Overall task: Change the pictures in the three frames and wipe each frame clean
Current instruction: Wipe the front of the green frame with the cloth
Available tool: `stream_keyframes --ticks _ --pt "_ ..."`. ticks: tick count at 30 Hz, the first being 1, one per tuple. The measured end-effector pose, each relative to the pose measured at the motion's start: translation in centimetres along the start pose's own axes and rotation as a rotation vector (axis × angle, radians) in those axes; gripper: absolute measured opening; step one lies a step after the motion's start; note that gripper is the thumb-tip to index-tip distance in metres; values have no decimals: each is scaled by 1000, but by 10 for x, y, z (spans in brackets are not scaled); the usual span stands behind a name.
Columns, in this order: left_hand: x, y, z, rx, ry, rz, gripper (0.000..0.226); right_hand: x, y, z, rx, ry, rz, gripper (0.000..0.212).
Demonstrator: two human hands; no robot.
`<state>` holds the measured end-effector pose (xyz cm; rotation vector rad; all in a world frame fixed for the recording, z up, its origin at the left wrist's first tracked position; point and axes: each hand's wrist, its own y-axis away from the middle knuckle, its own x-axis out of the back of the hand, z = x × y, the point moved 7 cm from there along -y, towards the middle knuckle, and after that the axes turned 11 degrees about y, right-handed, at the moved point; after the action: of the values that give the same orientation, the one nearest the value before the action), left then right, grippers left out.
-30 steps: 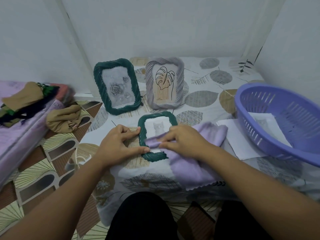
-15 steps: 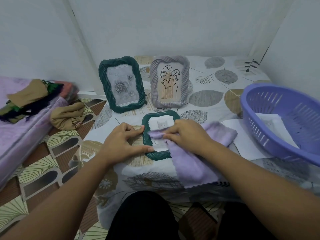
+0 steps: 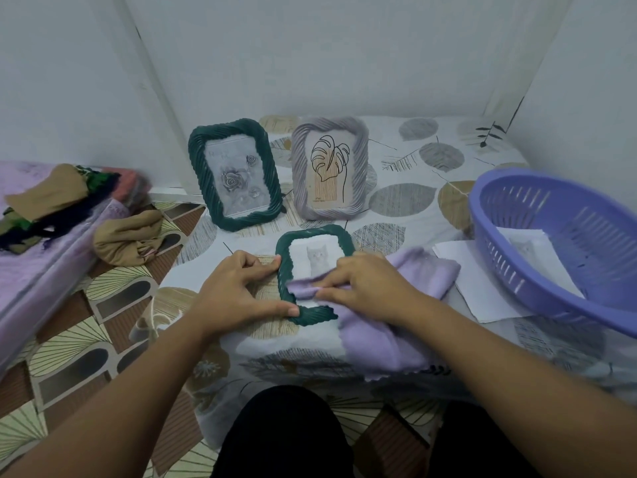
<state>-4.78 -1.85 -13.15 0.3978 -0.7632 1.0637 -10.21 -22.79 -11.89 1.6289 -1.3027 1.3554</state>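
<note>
Leaf-printed bedding (image 3: pixel 406 201) carries a small green frame (image 3: pixel 312 315) lying flat between the hands. Left hand (image 3: pixel 238 291) pinches its left edge; right hand (image 3: pixel 368 284) presses a lilac cloth (image 3: pixel 379 336) onto its glass. Beyond them stand two frames (image 3: pixel 234 177).

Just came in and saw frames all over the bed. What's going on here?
A person is cleaning picture frames. The left hand steadies a small green frame with a cat picture, lying flat on the leaf-print sheet, while the right hand presses a lilac cloth across its front. Two more frames stand upright behind: a green one with roses and a lilac one with a leaf drawing.
</note>
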Motion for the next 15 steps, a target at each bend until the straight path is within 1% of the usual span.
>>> stream_keyframes --ticks 2,5,6,7,9,11,12,15 --pt "1 1 0 4 18 4 117 2 4 7 -1 -30 -11 28" --pt "0 1 1 -2 6 7 114 10 -11 6 -99 29 75 27" --pt "0 1 2 -8 5 10 113 9 -16 0 -102 43 78 28" --pt "1 1 2 -15 5 12 113 6 -20 -8 -73 31 55 27" --pt "1 1 3 -20 2 14 114 -2 -17 -16 13 -57 -50 24" --pt "1 2 3 -17 2 16 116 -2 -10 -8 42 -113 -110 23" --pt "1 2 3 -14 3 15 116 0 -10 -1 17 -105 -90 23" --pt "0 2 3 -4 -2 6 114 9 -26 5 -127 -6 81 25"
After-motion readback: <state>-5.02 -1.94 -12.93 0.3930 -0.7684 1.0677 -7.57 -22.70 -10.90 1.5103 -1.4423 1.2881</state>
